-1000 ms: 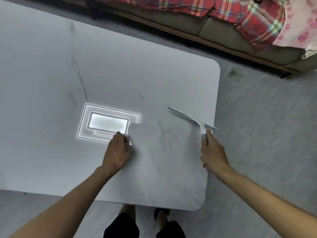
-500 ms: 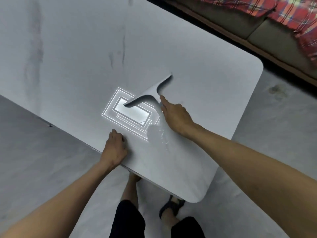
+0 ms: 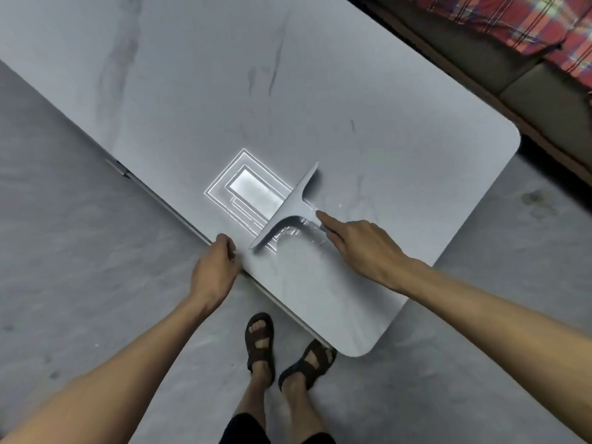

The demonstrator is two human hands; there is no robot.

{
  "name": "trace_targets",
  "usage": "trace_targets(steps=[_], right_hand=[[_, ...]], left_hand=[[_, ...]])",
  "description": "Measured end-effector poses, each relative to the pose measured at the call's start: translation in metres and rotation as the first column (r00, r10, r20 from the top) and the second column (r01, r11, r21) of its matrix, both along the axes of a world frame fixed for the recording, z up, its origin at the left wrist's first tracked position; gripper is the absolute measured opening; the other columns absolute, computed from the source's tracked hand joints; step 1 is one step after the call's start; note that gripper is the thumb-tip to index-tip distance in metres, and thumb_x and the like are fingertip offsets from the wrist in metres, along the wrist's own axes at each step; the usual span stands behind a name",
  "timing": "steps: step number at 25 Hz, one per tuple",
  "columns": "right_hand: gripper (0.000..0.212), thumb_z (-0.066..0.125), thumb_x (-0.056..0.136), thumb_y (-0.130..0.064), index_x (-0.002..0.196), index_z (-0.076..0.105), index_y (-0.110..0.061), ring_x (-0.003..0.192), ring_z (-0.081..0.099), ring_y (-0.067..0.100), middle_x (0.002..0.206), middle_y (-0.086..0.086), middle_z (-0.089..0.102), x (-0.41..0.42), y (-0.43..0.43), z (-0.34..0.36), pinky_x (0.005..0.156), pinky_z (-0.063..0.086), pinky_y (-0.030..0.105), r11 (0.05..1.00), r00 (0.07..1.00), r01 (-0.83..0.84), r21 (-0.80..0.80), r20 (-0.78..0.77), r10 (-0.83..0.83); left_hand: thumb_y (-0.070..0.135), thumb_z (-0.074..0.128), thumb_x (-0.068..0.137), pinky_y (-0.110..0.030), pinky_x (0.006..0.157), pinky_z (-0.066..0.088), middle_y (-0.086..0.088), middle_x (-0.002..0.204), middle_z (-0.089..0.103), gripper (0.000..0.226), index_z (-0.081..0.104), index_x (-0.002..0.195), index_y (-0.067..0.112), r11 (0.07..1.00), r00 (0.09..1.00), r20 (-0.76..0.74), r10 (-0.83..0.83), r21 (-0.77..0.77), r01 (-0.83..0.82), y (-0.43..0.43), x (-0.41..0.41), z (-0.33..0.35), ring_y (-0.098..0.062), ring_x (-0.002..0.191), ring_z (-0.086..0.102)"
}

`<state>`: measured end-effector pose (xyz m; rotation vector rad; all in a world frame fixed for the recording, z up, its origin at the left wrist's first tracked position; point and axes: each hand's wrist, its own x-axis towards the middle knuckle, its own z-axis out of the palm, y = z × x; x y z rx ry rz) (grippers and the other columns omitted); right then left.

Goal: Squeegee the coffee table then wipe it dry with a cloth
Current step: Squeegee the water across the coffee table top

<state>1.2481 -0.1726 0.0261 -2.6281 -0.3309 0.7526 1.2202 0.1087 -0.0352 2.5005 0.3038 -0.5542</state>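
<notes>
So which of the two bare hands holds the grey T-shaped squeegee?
The right hand, forefinger stretched along the handle of the grey T-shaped squeegee; the left hand only grips the near edge of the pale marbled coffee table.

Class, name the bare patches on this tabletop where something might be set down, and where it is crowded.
Free: the far stretch of the coffee table between squeegee and sofa; the near end by the rounded corner. Crowded: the near edge, with left hand, squeegee, right hand, water.
</notes>
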Motion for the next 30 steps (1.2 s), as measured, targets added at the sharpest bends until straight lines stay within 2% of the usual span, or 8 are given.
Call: trace_targets(steps=[3,5,9,15,18,22,25,30], right_hand=[[0.041,0.028,0.104,-0.038,0.145,0.03,-0.039,0.087,0.06,0.035,0.086,0.004,0.061,0.02,0.067,-0.021,0.075,0.05,0.042,0.973,0.973,-0.232,0.022,-0.007,0.232],[0.042,0.028,0.104,-0.037,0.146,0.03,-0.04,0.091,0.059,0.033,0.092,0.004,0.062,0.024,0.09,-0.032,0.074,0.046,0.038,0.964,0.963,-0.266,0.027,-0.039,0.266],[0.042,0.025,0.104,-0.039,0.146,0.026,-0.045,0.088,0.061,0.03,0.096,0.002,0.065,0.003,0.055,-0.039,0.074,0.049,0.039,0.98,0.981,-0.195,-0.026,-0.022,0.194],[0.048,0.016,0.098,-0.053,0.145,0.026,-0.05,0.086,0.063,0.021,0.079,-0.014,0.053,-0.045,-0.037,-0.004,0.064,0.035,0.029,0.98,0.999,-0.007,-0.198,-0.041,-0.002],[0.051,0.01,0.095,-0.057,0.145,0.023,-0.053,0.084,0.061,0.019,0.088,-0.01,0.059,-0.025,-0.004,0.007,0.065,0.039,0.029,0.977,0.983,-0.179,-0.113,-0.064,0.173],[0.043,0.02,0.103,-0.045,0.146,0.025,-0.049,0.075,0.052,0.023,0.089,-0.001,0.057,0.026,0.098,-0.011,0.063,0.036,0.032,0.864,0.867,-0.494,-0.095,0.022,0.498],[0.042,0.022,0.103,-0.045,0.145,0.029,-0.049,0.092,0.059,0.029,0.099,0.002,0.064,0.071,0.191,-0.046,0.068,0.039,0.034,0.891,0.892,-0.45,-0.06,0.009,0.452],[0.04,0.024,0.103,-0.043,0.142,0.034,-0.048,0.095,0.06,0.034,0.104,0.004,0.067,0.083,0.174,-0.054,0.071,0.043,0.035,0.963,0.961,-0.265,-0.04,0.068,0.268]], left_hand=[[0.007,0.063,0.083,-0.031,0.055,0.04,0.003,0.07,0.057,0.018,0.047,0.087,0.016,0.983,0.979,0.083,0.186,-0.019,-0.185,0.027,0.002,0.002,-0.021,0.067,0.055],[0.01,0.064,0.085,-0.034,0.059,0.043,0.0,0.072,0.058,0.02,0.046,0.086,0.019,0.979,0.975,0.096,0.198,0.027,-0.202,0.042,0.002,0.0,-0.026,0.07,0.057],[0.015,0.055,0.092,-0.039,0.07,0.048,-0.002,0.09,0.06,0.01,0.046,0.096,0.017,0.991,0.993,0.021,0.12,0.057,-0.121,0.047,0.004,-0.01,-0.026,0.081,0.057],[0.01,0.058,0.087,-0.033,0.071,0.046,0.001,0.103,0.054,0.027,0.05,0.112,0.013,1.0,0.998,-0.055,0.014,-0.003,-0.015,0.026,0.009,-0.01,-0.019,0.087,0.054],[0.009,0.058,0.089,-0.033,0.064,0.045,-0.003,0.088,0.061,0.013,0.051,0.099,0.016,0.986,0.987,0.012,0.159,-0.056,-0.158,0.039,0.018,-0.005,-0.022,0.078,0.058],[0.006,0.053,0.092,-0.034,0.066,0.042,-0.003,0.079,0.06,0.007,0.052,0.097,0.011,0.949,0.944,0.102,0.315,-0.057,-0.31,0.069,0.027,0.009,-0.025,0.077,0.057],[0.011,0.044,0.093,-0.04,0.07,0.048,-0.008,0.083,0.066,0.009,0.047,0.101,0.012,0.918,0.909,0.144,0.391,0.012,-0.397,0.127,0.034,-0.004,-0.032,0.081,0.06],[0.009,0.061,0.085,-0.034,0.077,0.041,-0.01,0.115,0.06,0.03,0.047,0.112,0.011,0.949,0.948,0.051,0.313,0.025,-0.315,0.122,0.039,-0.006,-0.028,0.097,0.057]])
